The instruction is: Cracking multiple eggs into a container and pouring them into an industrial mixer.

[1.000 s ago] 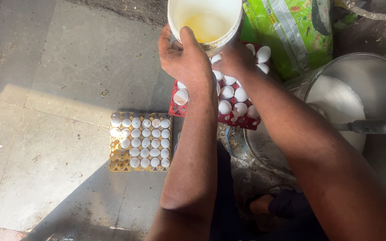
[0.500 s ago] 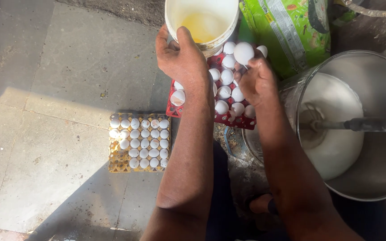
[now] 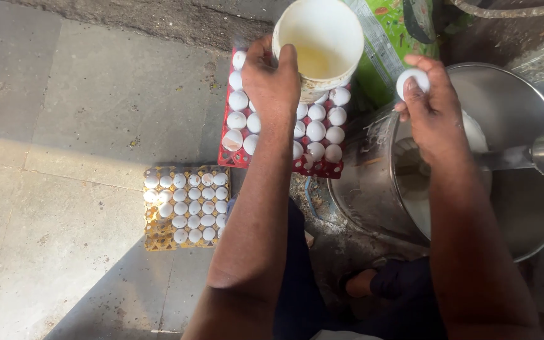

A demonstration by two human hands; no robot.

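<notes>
One egg (image 3: 412, 81) has come up off the red tray (image 3: 234, 160), pinched in my right hand (image 3: 432, 116) over the steel bowl (image 3: 524, 208) on the right, while my left hand (image 3: 271, 79) grips the white bucket (image 3: 319, 44), so cracking comes next.

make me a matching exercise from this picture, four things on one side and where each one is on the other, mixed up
Things:
1. white egg
2. cream bucket
3. red egg tray
4. brown egg tray

Places:
A. on the stone floor, left of the person's left arm
B. gripped at its rim by the left hand
C. held in the fingers of the right hand, over the steel bowl
D. on the ground under the bucket, beside the steel bowl

Pairs: 1-C, 2-B, 3-D, 4-A
</notes>
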